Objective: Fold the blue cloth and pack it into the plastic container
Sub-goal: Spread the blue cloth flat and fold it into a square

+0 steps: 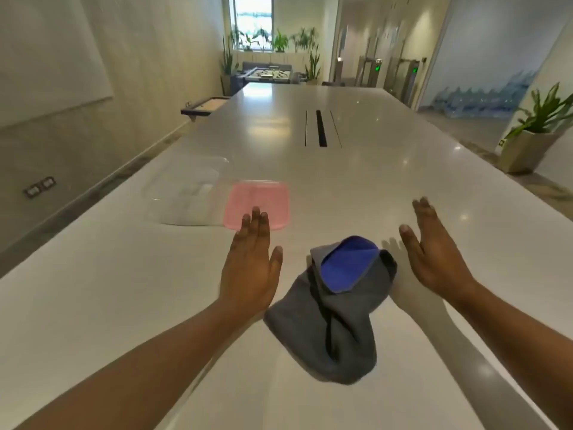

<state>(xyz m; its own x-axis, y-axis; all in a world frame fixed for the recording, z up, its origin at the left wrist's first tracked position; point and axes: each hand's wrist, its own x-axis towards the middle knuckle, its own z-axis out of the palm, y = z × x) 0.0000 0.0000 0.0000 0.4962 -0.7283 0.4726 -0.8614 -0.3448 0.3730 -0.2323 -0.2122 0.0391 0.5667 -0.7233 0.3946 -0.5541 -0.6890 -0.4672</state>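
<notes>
A crumpled cloth (331,308), grey on one side with a blue face turned up at its far end, lies on the white table (356,187) between my hands. My left hand (251,262) hovers flat and open just left of it, fingertips over the near edge of a pink lid (260,200). My right hand (434,252) is open to the right of the cloth, fingers spread, touching nothing. A clear plastic container (183,193) stands to the left of the lid, farther back on the table.
A dark cable slot (321,128) is set into the table's middle, farther away. The table's left edge runs close to the container. Potted plants (533,135) and a corridor lie beyond the table on the right.
</notes>
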